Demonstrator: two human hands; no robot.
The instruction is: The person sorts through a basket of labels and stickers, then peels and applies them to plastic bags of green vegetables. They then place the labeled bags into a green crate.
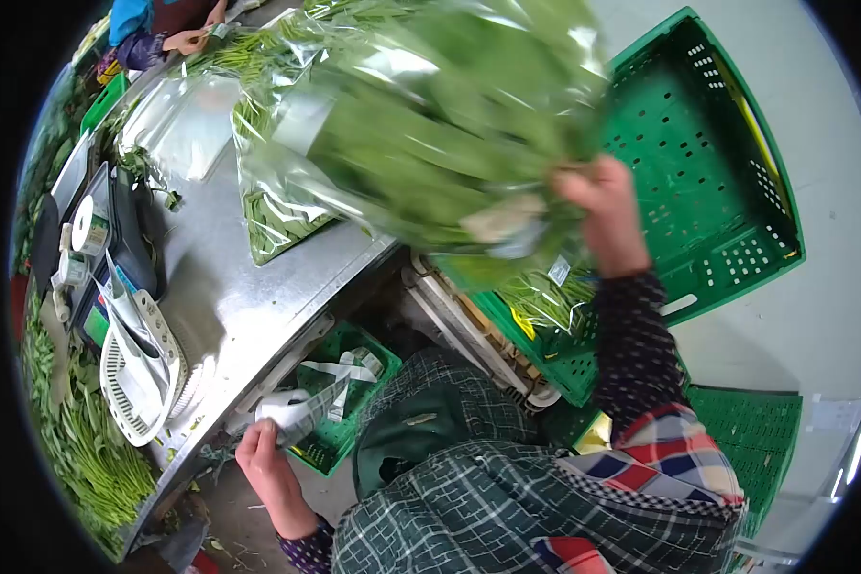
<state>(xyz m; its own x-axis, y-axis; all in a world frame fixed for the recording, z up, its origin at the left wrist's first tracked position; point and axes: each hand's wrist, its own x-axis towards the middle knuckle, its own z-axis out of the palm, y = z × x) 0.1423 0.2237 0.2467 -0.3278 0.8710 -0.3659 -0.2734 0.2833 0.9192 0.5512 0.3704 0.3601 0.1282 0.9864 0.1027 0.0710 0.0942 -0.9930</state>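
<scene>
Right hand [603,201] pinches bagged leafy greens [421,143] by one end, apparently to avoid crushing; these extend leftward of it, green crate [684,196] rightward. Left hand [273,464] pinches white label strip [314,413], seemingly steadying it.

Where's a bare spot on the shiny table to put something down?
The metal table has bare room in its middle, between the white basket and the bagged greens. It's crowded at the far end, under clear plastic, and on the left, around the label rolls.
</scene>
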